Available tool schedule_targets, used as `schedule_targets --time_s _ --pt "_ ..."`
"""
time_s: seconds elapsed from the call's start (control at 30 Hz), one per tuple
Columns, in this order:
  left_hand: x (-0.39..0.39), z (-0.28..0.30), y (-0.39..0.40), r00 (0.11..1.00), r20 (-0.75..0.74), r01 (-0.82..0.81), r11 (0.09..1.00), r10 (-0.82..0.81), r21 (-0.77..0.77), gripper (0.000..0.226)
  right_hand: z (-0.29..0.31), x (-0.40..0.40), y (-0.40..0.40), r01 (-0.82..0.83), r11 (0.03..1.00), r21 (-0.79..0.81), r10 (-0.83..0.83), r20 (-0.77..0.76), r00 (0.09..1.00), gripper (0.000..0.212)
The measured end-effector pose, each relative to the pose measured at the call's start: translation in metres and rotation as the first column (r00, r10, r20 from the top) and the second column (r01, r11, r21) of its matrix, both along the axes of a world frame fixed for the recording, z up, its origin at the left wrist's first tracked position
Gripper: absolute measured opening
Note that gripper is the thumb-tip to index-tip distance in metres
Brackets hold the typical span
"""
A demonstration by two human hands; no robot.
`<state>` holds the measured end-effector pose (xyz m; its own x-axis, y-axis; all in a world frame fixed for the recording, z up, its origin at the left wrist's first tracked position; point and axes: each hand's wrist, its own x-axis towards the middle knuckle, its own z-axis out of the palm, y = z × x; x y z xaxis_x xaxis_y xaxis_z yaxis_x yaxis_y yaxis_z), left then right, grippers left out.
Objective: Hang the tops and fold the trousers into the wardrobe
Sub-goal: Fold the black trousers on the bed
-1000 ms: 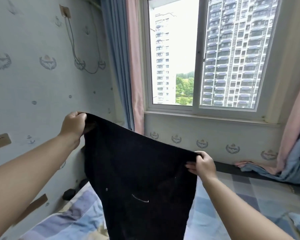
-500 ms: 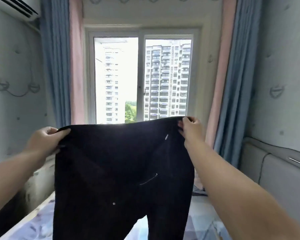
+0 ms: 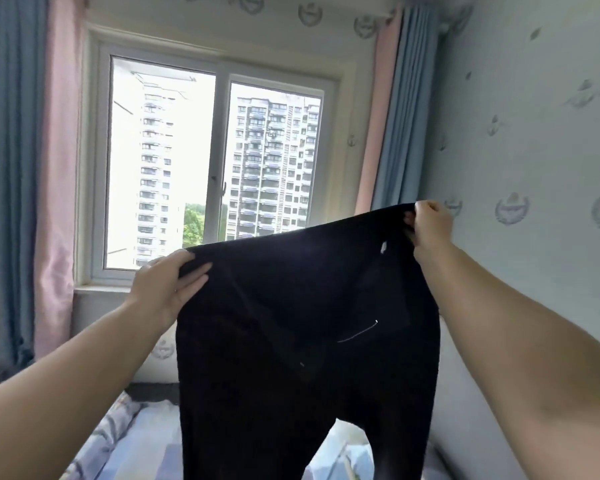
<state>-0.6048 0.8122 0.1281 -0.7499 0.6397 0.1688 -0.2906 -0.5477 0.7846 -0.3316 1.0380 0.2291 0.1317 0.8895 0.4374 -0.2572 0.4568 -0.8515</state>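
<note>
Right hand [image 3: 430,225] higher; trousers [image 3: 305,341] between hands.

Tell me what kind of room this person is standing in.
Most likely a bedroom in a high-rise flat. A bed with checked bedding lies below the held-up black trousers, pink and blue curtains frame a sliding window, and tall apartment blocks show outside.

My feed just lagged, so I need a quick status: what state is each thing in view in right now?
black trousers: unfolded, held up by the waistband, legs hanging over the bed
left hand: grips waistband's left end
right hand: grips waistband's right end, higher
window: closed
curtains: drawn open to the sides
</note>
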Motion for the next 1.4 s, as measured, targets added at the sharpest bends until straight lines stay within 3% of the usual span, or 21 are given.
schedule_targets --time_s 0.1,0.23,0.37,0.5,0.67,0.8,0.93,1.2,1.4 --pt "0.000 -0.019 -0.010 0.995 0.100 0.020 0.999 -0.024 0.032 0.007 0.025 -0.017 -0.014 0.011 0.997 0.080 -0.021 0.123 0.992 0.020" --pt "-0.022 -0.071 -0.046 0.957 0.282 -0.075 0.997 0.072 0.001 0.016 0.019 -0.086 -0.042 -0.082 0.986 0.145 0.037 0.288 0.957 0.020" --pt "-0.062 -0.146 -0.098 0.870 0.448 -0.182 0.978 0.207 -0.098 0.017 -0.043 -0.182 -0.067 -0.256 0.964 0.075 0.199 0.439 0.876 0.019" --pt "-0.102 -0.222 -0.174 0.758 0.524 -0.311 0.921 0.388 -0.233 0.011 -0.140 -0.276 -0.105 -0.395 0.911 -0.119 0.396 0.522 0.755 0.024" --pt "-0.175 -0.332 -0.288 0.569 0.530 -0.462 0.778 0.628 -0.426 0.006 -0.297 -0.421 -0.182 -0.462 0.808 -0.365 0.589 0.516 0.622 0.027" --pt "-0.244 -0.405 -0.355 0.437 0.515 -0.469 0.675 0.738 -0.570 0.007 -0.406 -0.524 -0.241 -0.420 0.760 -0.496 0.648 0.527 0.550 0.028" --pt "-0.328 -0.484 -0.419 0.320 0.495 -0.413 0.590 0.808 -0.694 0.034 -0.509 -0.635 -0.301 -0.394 0.689 -0.609 0.724 0.553 0.412 0.029" --pt "-0.472 -0.586 -0.527 0.246 0.448 -0.320 0.508 0.860 -0.799 0.040 -0.640 -0.817 -0.403 -0.422 0.610 -0.671 0.786 0.580 0.214 0.029" --pt "-0.539 -0.661 -0.581 0.229 0.411 -0.273 0.464 0.882 -0.843 0.043 -0.725 -0.890 -0.463 -0.441 0.557 -0.704 0.811 0.576 0.106 0.029"
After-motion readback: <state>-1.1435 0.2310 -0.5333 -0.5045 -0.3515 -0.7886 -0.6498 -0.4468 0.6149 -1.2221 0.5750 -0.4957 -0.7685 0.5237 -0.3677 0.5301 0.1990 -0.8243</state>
